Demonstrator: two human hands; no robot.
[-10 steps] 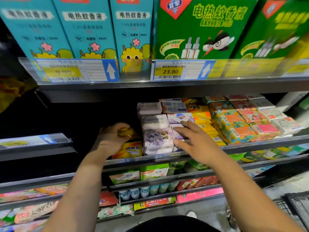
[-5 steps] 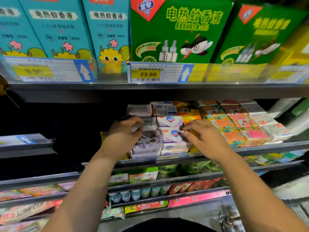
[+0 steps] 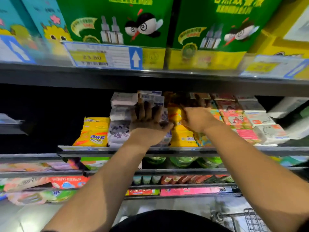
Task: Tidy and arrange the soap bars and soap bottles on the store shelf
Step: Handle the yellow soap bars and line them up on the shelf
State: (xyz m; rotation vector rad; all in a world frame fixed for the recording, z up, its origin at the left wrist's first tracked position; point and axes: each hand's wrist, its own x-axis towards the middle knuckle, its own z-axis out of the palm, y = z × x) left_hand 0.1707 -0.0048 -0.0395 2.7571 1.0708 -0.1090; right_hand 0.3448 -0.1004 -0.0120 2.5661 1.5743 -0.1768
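— Soap bars (image 3: 118,133): on the middle shelf (image 3: 100,149), packed in rows front to back. What changed?
— Both hands shifted right. Left hand (image 3: 147,121) has left the yellow sulfur packet (image 3: 95,133), which now lies alone at the rows' left end. That hand lies flat, fingers straight, pressing on the white-blue boxes (image 3: 151,97). Right hand (image 3: 197,119) moved off those boxes onto the yellow packs (image 3: 182,138). Blurred, so can't tell whether it grips or only pushes.
— Meaning?
— Probably squaring up two neighbouring columns; left end looks finished.
— Obstacles?
— Upper shelf (image 3: 150,81) overhangs and hides the back row. Orange-pink boxes (image 3: 234,114) crowd the right hand's side. Green cartons (image 3: 117,19) above, wire trolley (image 3: 250,218) below right.
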